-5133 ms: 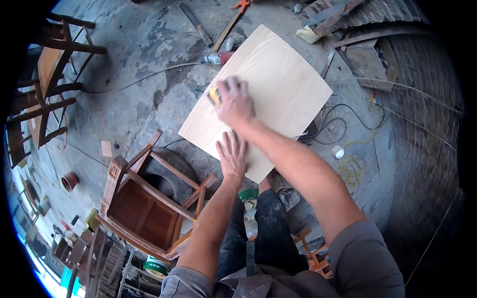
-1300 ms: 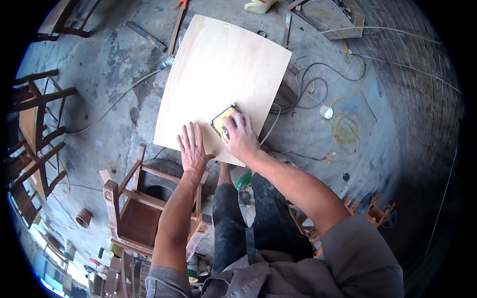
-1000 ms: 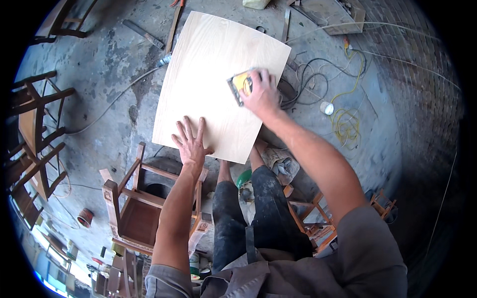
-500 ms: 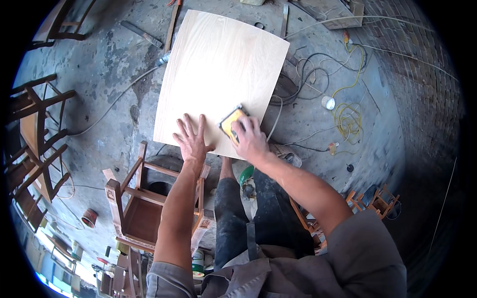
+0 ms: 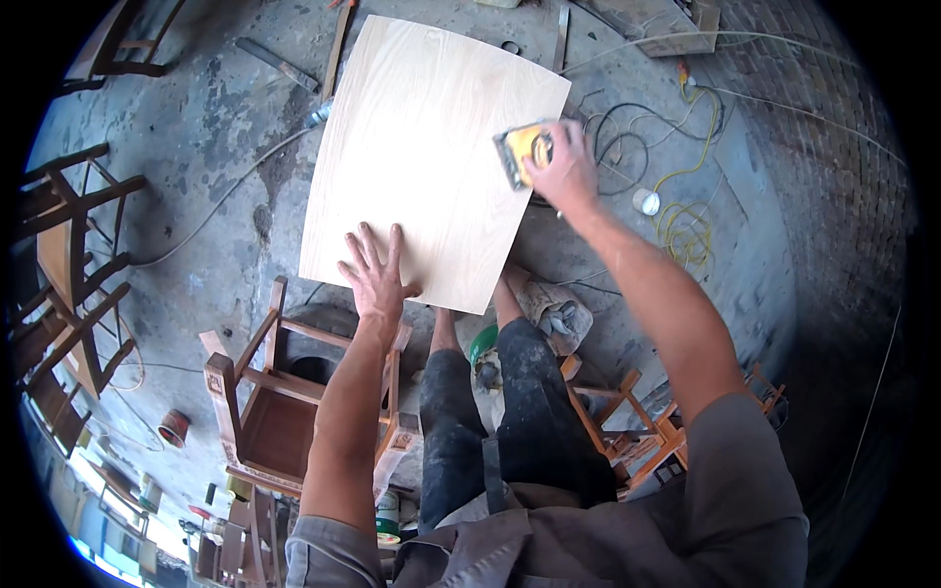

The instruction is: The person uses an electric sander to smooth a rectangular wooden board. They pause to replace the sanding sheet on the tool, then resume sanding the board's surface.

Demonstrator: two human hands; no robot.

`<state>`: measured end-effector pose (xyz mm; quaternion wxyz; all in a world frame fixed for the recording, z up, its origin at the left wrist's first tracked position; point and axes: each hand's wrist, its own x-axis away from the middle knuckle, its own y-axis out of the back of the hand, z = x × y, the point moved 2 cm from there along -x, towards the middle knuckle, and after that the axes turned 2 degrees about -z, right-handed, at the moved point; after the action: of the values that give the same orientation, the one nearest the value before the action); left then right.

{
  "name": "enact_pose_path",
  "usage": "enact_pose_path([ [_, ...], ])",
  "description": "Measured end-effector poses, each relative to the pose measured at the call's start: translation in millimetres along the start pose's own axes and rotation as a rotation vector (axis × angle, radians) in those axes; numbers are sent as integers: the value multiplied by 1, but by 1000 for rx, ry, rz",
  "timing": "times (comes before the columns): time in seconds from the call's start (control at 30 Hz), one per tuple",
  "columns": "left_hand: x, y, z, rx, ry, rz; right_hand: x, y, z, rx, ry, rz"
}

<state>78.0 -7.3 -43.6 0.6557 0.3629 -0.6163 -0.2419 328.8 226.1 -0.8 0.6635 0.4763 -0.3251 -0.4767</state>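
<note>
A pale wood-grained board [image 5: 431, 127] lies before me, its near edge above my knees. My left hand [image 5: 374, 279] is pressed flat near its lower left corner, fingers spread, holding nothing. At the board's right edge, my right hand [image 5: 569, 174] grips a yellow sander [image 5: 524, 152] with a dark, flat, squarish base. The sander is slightly blurred, and its base sits partly over the edge; whether it touches the wood I cannot tell.
A wooden chair frame [image 5: 279, 421] stands close at my left, more chairs [image 5: 83, 211] at far left. Black cables [image 5: 627, 132] and a yellow cord [image 5: 683, 235] coil on the floor to the right, near a white cup [image 5: 646, 201]. Another wooden frame [image 5: 637, 431] stands by my right leg.
My right hand has moved the sander from the board's lower middle up and right to its right edge. The left hand stays in place, and the board has barely shifted.
</note>
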Motion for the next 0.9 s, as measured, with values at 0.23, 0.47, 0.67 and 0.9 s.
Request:
enact_pose_path([
  [0.23, 0, -2, 1, -5, 0, -26, 41, 6, 11, 8, -12, 25],
  [0.47, -1, 1, -1, 27, -1, -20, 160, 7, 61, -68, 35, 221],
  [0.67, -1, 0, -1, 28, -1, -29, 221, 1, 90, -91, 126, 342],
  [0.9, -1, 1, -2, -1, 2, -2, 149, 0, 60, -69, 32, 186],
])
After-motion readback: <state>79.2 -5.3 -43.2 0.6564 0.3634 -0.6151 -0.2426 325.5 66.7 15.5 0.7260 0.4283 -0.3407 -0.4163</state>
